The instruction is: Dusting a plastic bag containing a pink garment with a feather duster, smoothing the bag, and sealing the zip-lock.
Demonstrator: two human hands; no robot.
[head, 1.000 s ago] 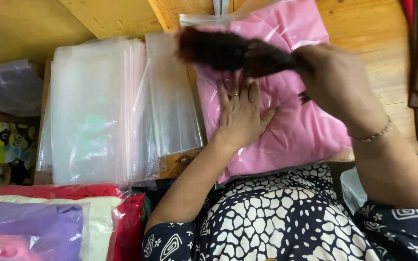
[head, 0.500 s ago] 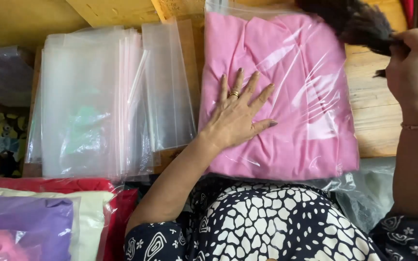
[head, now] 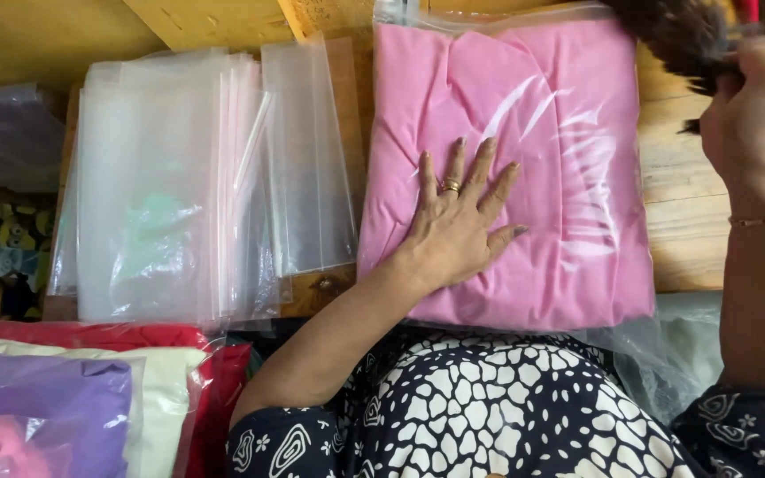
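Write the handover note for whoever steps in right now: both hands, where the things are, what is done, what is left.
Left hand: flat, fingers spread, pressing on the bagged pink garment.
Right hand: closed on a dark bristly brush, raised at the bag's far right corner.
Things: the pink garment lies folded inside a clear bag on the wooden table. A stack of empty clear bags lies to its left. Bagged red, cream and purple garments are piled at near left.
Done: the pink garment is in its bag.
Left: whether the bag's far end is sealed cannot be seen.

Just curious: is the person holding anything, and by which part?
The right hand grips a dark bristly brush at its near end. The left hand lies flat on the bagged pink garment.
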